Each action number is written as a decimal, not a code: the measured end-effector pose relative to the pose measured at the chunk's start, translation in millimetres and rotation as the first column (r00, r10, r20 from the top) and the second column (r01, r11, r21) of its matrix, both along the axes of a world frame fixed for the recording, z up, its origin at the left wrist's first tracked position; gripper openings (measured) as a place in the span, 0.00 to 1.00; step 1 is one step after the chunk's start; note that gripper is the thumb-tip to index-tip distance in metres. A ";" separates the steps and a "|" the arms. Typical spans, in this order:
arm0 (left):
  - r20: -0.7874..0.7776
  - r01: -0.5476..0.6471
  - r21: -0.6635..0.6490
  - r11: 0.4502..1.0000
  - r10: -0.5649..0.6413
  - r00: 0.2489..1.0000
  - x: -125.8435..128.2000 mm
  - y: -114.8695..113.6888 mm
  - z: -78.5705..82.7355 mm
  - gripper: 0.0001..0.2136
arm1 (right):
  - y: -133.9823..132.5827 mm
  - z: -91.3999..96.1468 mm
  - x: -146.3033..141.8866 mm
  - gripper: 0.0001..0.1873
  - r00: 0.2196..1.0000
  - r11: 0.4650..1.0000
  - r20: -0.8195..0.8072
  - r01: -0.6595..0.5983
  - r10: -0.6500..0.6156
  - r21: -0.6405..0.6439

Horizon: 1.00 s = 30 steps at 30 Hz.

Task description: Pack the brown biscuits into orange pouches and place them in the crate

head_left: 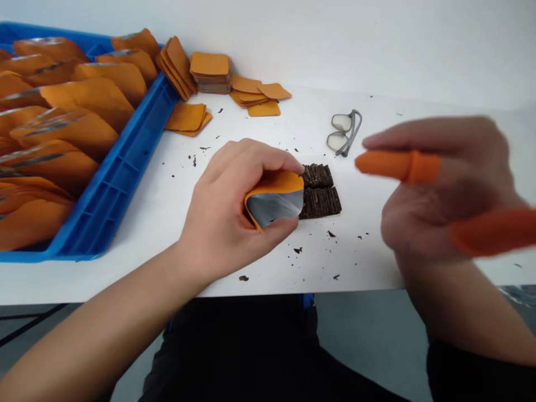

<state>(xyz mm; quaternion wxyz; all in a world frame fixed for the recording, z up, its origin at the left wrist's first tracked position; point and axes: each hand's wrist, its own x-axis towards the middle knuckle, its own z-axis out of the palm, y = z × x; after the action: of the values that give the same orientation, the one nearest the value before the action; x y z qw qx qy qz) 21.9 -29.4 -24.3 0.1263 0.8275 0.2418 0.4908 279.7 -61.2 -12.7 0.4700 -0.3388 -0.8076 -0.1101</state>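
Note:
My left hand (pixel 234 206) pinches an orange pouch (pixel 274 198) with a silver lining, holding its mouth open at the middle of the white table (pixel 368 262). A dark brown ridged block (pixel 320 191) lies right beside the pouch's opening. My right hand (pixel 444 190) hovers to the right, blurred by motion, with fingers apart and nothing in them. It wears orange finger cots (pixel 397 165) on two fingers.
A blue crate (pixel 113 190) full of orange pouches fills the left side. Stacks of flat orange pouches (pixel 211 72) lie at the back of the table. Grey glasses (pixel 345 131) rest behind the block. Dark crumbs are scattered near the front edge.

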 end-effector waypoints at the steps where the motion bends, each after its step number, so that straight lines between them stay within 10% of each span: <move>1: 0.001 0.004 -0.004 1.000 -0.004 1.000 0.2 -0.5 -0.3 0.21 | 7.7 -0.1 6.1 0.32 0.999 1.000 -0.052 -0.014 0.014 0.014; 18: -0.065 0.043 -0.062 0.997 -0.047 0.997 -1.3 -8.8 6.3 0.15 | 43.9 2.3 60.2 0.07 0.965 0.884 0.261 0.104 0.021 -0.456; 30: -0.111 0.043 -0.048 0.998 -0.048 0.993 1.5 -12.1 10.2 0.07 | 40.7 -17.6 27.4 0.16 0.987 0.848 0.139 0.005 0.081 -0.529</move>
<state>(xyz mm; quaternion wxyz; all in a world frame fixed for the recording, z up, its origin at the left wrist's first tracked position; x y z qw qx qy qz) 23.3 -41.5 -14.2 0.1425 0.8561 0.2405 0.4347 307.1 -20.5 -30.3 0.2962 -0.4288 -0.8477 0.0991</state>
